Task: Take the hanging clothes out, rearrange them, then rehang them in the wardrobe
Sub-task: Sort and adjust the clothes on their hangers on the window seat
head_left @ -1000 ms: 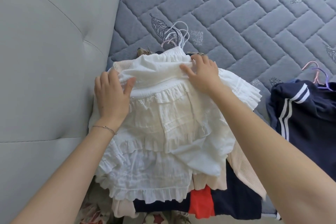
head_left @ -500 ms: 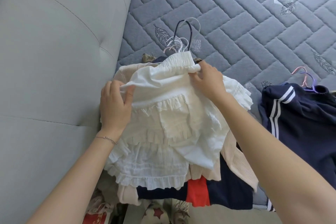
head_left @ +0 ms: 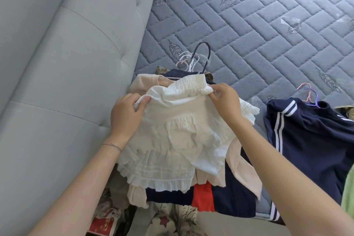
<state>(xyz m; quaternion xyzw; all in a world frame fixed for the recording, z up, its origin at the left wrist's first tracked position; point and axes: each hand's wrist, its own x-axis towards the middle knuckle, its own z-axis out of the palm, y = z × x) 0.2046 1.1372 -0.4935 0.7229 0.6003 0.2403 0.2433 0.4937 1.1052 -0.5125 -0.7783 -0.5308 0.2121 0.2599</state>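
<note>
A white ruffled skirt (head_left: 172, 140) lies on top of a pile of clothes on the mattress. My left hand (head_left: 127, 115) pinches the left end of its elastic waistband. My right hand (head_left: 226, 101) pinches the right end, and the band is lifted slightly between them. Under the skirt lie a beige ribbed knit (head_left: 243, 166) and a navy garment with a red panel (head_left: 203, 197). Several hanger hooks (head_left: 193, 59), white, pink and dark blue, stick out behind the pile.
A navy top with white stripes (head_left: 310, 140) lies at the right on pink and purple hangers (head_left: 308, 94). The grey padded headboard (head_left: 67, 82) fills the left. The quilted grey mattress (head_left: 249, 25) stretches behind. A green cloth (head_left: 348, 193) shows at the right edge.
Both hands have gone from lying on the skirt to pinching its waistband ends and raising it. The view has tilted up, so more mattress and a dark blue hanger hook show.
</note>
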